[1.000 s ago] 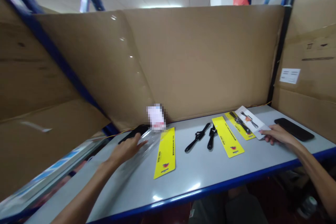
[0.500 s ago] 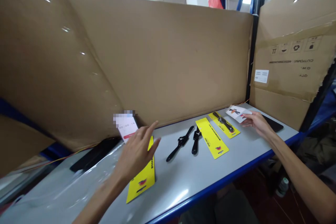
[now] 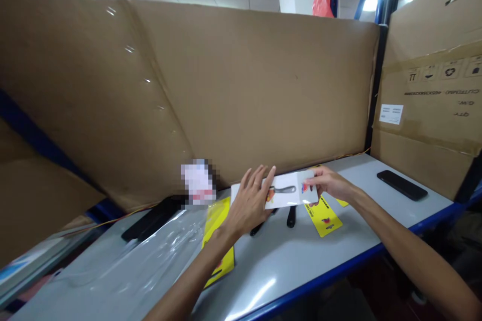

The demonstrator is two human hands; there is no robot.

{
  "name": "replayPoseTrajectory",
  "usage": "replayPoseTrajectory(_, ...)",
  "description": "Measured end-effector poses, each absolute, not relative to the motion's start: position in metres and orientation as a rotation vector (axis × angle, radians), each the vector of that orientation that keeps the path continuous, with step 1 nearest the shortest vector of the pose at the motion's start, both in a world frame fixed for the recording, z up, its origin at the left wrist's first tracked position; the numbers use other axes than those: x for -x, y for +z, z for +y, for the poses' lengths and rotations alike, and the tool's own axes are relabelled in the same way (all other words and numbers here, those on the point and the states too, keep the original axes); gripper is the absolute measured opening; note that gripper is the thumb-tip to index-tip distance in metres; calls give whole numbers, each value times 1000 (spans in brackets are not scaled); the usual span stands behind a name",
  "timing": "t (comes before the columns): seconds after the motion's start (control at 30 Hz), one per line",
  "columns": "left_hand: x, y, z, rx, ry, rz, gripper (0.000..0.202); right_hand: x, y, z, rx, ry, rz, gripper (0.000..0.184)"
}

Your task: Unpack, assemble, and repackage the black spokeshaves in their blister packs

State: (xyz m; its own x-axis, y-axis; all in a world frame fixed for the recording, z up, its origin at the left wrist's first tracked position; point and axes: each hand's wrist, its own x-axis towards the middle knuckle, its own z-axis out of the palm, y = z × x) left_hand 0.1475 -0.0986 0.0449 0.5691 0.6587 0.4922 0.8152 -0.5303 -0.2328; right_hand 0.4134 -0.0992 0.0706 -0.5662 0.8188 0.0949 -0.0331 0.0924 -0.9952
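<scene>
Above the bench (image 3: 286,266), a printed white leaflet (image 3: 284,199) is held at its right end by the right hand (image 3: 333,184), the grip closed in a pinch. Its left part is covered by the left hand (image 3: 246,203), fingers extended; whether anything is clasped there cannot be told. Two black handles (image 3: 291,216) are partly hidden below it, beside a yellow card (image 3: 326,218). Two-handed straightening of the leaflet is judged to be under way; next, a steady pinch and an aligned crease are called for.
</scene>
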Motion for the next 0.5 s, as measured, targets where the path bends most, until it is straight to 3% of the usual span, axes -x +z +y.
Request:
replayPoseTrajectory(0.23, -126, 35, -91, 2278, -456, -1391, 69, -399, 60, -58, 703, 1515, -1761, 49)
replayPoseTrajectory(0.5, -128, 25, -94, 2255, -339, -1427, 58, -392, 31, -41, 998, 1233, -1802, 31)
